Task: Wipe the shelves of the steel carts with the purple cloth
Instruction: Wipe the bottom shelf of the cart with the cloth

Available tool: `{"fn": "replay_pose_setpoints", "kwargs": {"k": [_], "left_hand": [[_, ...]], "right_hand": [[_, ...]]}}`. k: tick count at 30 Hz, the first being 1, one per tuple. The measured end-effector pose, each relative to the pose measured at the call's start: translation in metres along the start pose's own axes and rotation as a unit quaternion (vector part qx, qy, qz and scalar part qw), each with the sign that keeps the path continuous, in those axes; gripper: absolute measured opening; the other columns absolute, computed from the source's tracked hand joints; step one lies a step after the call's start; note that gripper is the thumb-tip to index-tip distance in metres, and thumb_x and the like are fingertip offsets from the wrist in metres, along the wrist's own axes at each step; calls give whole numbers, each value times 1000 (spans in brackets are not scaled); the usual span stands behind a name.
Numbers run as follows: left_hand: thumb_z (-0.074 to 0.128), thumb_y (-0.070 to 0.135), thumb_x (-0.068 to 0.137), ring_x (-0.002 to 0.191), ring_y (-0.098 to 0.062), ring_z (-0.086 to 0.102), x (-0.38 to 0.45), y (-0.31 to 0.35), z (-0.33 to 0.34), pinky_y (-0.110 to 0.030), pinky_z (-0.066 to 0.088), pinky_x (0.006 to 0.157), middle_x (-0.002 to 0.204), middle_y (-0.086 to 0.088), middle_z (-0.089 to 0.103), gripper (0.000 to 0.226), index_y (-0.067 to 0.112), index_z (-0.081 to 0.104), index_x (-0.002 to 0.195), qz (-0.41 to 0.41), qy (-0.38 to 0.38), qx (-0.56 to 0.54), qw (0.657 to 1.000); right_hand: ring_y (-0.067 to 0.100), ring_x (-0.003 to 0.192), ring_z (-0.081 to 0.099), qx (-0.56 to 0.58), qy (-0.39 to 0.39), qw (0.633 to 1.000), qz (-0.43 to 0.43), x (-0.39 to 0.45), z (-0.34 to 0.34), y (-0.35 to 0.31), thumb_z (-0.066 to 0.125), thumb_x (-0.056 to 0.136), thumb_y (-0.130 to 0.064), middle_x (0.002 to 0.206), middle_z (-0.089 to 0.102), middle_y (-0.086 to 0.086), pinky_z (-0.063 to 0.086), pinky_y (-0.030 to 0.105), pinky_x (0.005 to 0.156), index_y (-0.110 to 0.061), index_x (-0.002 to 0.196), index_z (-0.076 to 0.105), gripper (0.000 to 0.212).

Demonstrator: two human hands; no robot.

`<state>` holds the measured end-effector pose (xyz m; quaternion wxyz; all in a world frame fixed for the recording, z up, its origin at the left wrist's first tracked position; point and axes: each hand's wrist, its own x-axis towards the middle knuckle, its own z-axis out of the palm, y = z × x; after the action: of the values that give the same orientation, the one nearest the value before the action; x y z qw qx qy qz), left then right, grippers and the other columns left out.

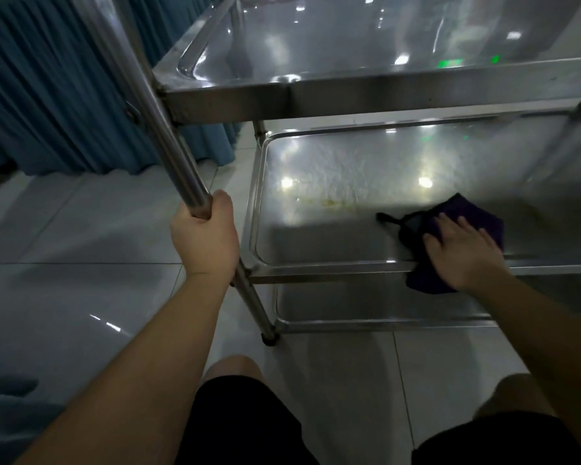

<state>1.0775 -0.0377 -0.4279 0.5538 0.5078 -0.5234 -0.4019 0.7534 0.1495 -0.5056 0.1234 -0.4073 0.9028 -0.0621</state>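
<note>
A shiny three-tier steel cart (pixel 383 92) fills the upper and right parts of the frame, standing on pale glossy floor tiles (pixel 81 229) with a blue pleated curtain (pixel 47 95) at upper left. At centre left, the left hand (pixel 205 236) wraps its fingers (pixel 220 204) tightly round the cart's slanted round steel post (pixel 168 139). At centre right, the right hand (pixel 463 253) presses nearly straight, spread fingers on the crumpled dark purple cloth (pixel 473 213), which lies on the middle shelf (pixel 349 182) (streaked with faint yellowish marks) and hangs over its front rim.
</note>
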Motion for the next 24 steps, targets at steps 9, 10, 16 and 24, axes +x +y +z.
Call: {"fn": "replay_pose_setpoints", "kwargs": {"k": [9,10,16,24], "left_hand": [[64,39,79,59,-26,46,2,-2,5,-40,44,56,65,-13,44,29,21,45,66,21,36,-24,999],[64,39,78,58,-27,46,2,-2,5,-41,43,56,64,-12,43,29,23,44,63,23,38,-27,999],[66,40,77,54,-23,43,1,-1,5,-39,38,56,56,2,42,29,36,50,54,26,15,-51,998],[65,33,79,55,-21,37,0,-2,8,-36,35,55,58,3,36,35,35,40,54,43,13,-73,996]], "right_hand": [[25,158,18,-9,-12,972,-234,-10,34,-183,9,108,-44,171,25,-5,13,51,126,-23,161,32,61],[21,159,13,-5,-41,953,-300,-10,40,-208,11,110,-44,172,22,-7,8,49,128,-24,163,28,59],[13,160,6,-12,-89,893,-440,32,53,-277,20,110,-49,172,18,-11,0,44,128,-29,166,22,59],[28,155,27,4,-9,967,-255,142,26,-274,29,103,-51,167,35,3,14,52,125,-23,159,36,62]]}}
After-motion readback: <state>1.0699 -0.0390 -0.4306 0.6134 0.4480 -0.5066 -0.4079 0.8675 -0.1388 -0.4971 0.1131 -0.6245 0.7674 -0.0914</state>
